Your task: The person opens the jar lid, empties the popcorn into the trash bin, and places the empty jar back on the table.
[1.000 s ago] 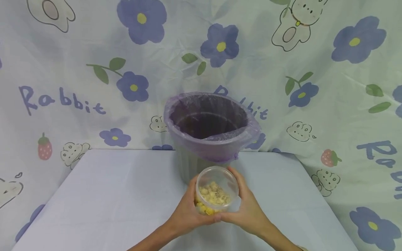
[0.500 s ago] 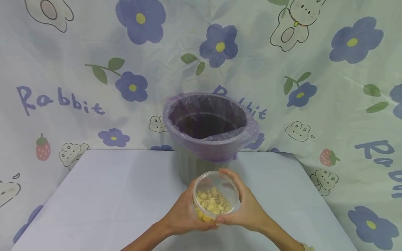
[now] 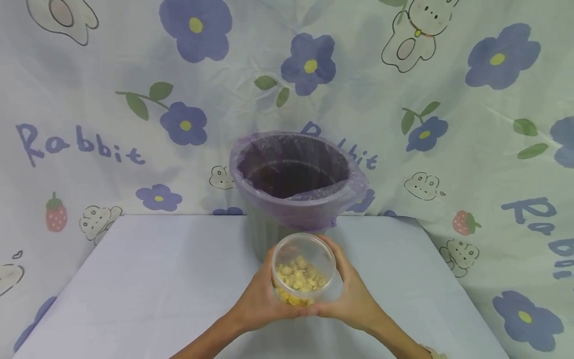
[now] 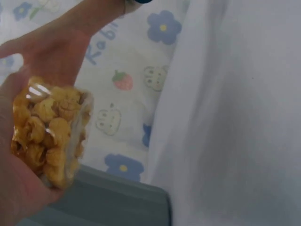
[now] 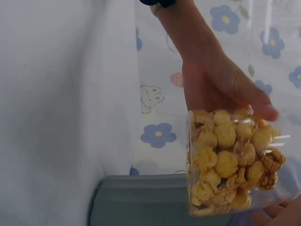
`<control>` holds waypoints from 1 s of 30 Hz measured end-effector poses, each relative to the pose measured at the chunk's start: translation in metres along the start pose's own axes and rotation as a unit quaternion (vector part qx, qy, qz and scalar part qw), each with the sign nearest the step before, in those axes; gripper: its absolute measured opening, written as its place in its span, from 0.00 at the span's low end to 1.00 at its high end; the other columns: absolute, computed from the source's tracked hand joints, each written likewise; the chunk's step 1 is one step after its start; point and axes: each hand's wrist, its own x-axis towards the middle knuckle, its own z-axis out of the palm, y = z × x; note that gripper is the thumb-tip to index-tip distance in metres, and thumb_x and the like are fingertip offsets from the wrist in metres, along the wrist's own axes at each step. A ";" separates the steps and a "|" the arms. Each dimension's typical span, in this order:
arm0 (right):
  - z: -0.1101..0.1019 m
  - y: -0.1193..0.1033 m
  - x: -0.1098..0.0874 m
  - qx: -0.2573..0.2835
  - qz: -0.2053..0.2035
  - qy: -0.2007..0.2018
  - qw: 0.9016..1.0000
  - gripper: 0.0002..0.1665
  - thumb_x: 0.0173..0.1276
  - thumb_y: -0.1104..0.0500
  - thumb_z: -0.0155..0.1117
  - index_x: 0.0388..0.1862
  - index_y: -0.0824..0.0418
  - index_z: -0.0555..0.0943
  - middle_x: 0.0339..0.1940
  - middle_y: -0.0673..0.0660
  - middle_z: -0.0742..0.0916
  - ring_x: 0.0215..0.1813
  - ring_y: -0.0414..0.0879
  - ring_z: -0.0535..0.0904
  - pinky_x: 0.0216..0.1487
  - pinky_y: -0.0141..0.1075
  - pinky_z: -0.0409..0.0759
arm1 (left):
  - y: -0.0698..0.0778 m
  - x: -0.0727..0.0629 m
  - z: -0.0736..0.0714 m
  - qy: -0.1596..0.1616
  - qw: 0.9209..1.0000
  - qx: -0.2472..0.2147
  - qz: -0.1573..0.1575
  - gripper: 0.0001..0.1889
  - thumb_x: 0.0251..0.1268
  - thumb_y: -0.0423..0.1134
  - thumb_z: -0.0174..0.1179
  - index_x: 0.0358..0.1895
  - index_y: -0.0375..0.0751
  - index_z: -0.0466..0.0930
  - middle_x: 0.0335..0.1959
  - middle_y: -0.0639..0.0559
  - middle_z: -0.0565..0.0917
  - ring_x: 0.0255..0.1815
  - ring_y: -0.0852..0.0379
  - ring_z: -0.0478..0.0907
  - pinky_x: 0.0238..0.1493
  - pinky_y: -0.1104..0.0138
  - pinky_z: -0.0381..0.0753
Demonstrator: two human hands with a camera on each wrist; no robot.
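Nearest the viewer, the left hand (image 3: 260,299) and the right hand (image 3: 354,299) grip a clear tub (image 3: 305,249) from opposite sides, digits curved around its wall and meeting on its near side. Neither hand is free. The tub sits directly between the hands, tilted so its round end faces the viewer, and appears raised above the worktop. Through its wall, golden popcorn (image 5: 225,160) is visible. Whether a lid is fitted cannot be established.

The worktop (image 3: 148,289), covered in white, extends below the hands and to either side of them.

Just beyond the hands stands an upright grey bin (image 3: 262,232), its mouth uncovered. A purple liner (image 3: 305,212) is folded over the rim. Contact between tub and bin cannot be confirmed.

Farthest off, behind the bin, hangs a floral backdrop (image 3: 251,55) lettered "Rabbit".

Assessment: the step in hand is judged to be a two-handed hold. Any next move calls for even pressure from both hands and controlled tilt, as loose pieces could shift.
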 end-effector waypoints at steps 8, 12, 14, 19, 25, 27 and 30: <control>-0.001 0.002 0.002 0.044 0.008 -0.019 0.999 0.58 0.56 0.46 0.80 0.78 0.54 0.57 0.71 0.61 0.69 0.67 0.64 0.66 0.63 0.53 0.71 | 0.000 -0.001 0.000 -0.009 1.000 -0.014 -0.021 0.60 0.39 0.43 0.83 0.76 0.59 0.51 0.67 0.52 0.68 0.61 0.51 0.70 0.59 0.57 0.75; -0.012 0.003 0.004 0.097 -0.010 -0.103 0.990 0.56 0.61 0.44 0.76 0.79 0.57 0.55 0.73 0.64 0.66 0.70 0.64 0.63 0.67 0.46 0.69 | 0.003 -0.004 -0.005 -0.060 0.997 -0.032 -0.034 0.60 0.37 0.41 0.83 0.75 0.56 0.52 0.65 0.52 0.70 0.60 0.50 0.71 0.58 0.57 0.74; -0.016 0.004 0.005 0.116 -0.015 -0.137 0.984 0.56 0.62 0.42 0.73 0.79 0.58 0.53 0.74 0.65 0.65 0.70 0.64 0.63 0.67 0.47 0.69 | 0.004 -0.006 -0.007 -0.084 0.996 -0.033 -0.026 0.59 0.38 0.40 0.83 0.75 0.55 0.52 0.64 0.51 0.70 0.60 0.49 0.71 0.59 0.57 0.73; -0.016 0.007 0.002 0.084 -0.013 -0.114 0.990 0.62 0.61 0.35 0.71 0.81 0.57 0.48 0.75 0.62 0.65 0.72 0.58 0.62 0.66 0.61 0.64 | 0.005 -0.005 -0.007 -0.083 0.996 -0.027 -0.005 0.59 0.41 0.41 0.82 0.76 0.57 0.50 0.65 0.50 0.70 0.60 0.49 0.71 0.58 0.58 0.74; 0.000 0.002 -0.004 -0.007 -0.001 0.002 1.000 0.63 0.55 0.37 0.78 0.80 0.51 0.52 0.74 0.59 0.68 0.70 0.60 0.64 0.61 0.75 0.56 | 0.006 -0.002 -0.001 -0.018 0.999 -0.021 -0.026 0.60 0.41 0.43 0.83 0.77 0.62 0.49 0.67 0.49 0.68 0.62 0.51 0.70 0.61 0.54 0.73; 0.004 -0.001 -0.004 -0.016 0.010 0.019 1.000 0.63 0.53 0.41 0.81 0.80 0.49 0.54 0.73 0.58 0.70 0.68 0.61 0.67 0.61 0.72 0.60 | 0.005 -0.002 0.000 -0.006 0.999 -0.020 -0.030 0.60 0.41 0.44 0.83 0.76 0.62 0.49 0.68 0.50 0.68 0.63 0.52 0.69 0.62 0.53 0.71; 0.003 -0.003 -0.003 -0.005 0.023 0.017 1.000 0.62 0.52 0.44 0.82 0.78 0.48 0.55 0.71 0.57 0.72 0.66 0.60 0.69 0.60 0.65 0.65 | 0.005 -0.002 0.002 -0.010 0.999 -0.024 -0.028 0.60 0.40 0.43 0.83 0.76 0.60 0.50 0.67 0.51 0.68 0.62 0.52 0.69 0.62 0.54 0.71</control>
